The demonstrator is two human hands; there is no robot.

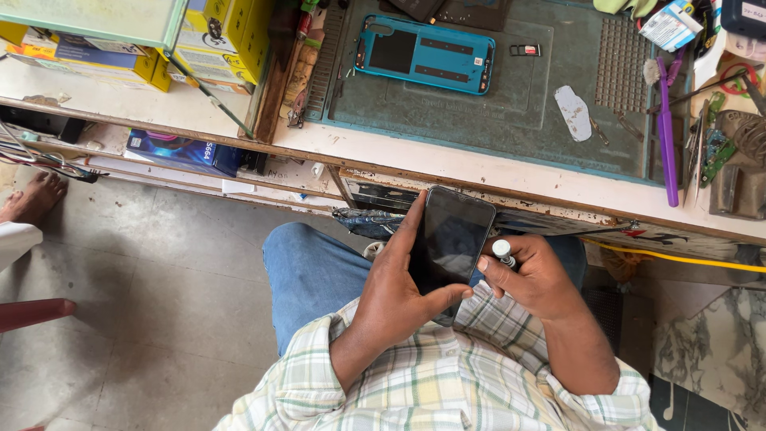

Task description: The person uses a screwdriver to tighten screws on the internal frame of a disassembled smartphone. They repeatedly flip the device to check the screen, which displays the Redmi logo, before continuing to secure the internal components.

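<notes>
while the dark phone screen (453, 239) sits over the lap, gripped by the left hand (399, 291), the right hand (533, 275) pinches a small white-capped tube (503, 252) against its right edge. the blue phone frame (424, 53) lies apart on the far green mat (519, 112), so rejoining seems left. yellow boxes (215, 36) far left, contents hidden.

A black phone screen (453, 239) is being held up over the person's lap, just below the table edge. It is flat, dark and shiny, with nothing lit on it. It is leaning a little to one side, with its top end pointing at the table. A small white tube (503, 252) with a grey tip is sticking up just beside the screen's right edge.
</notes>
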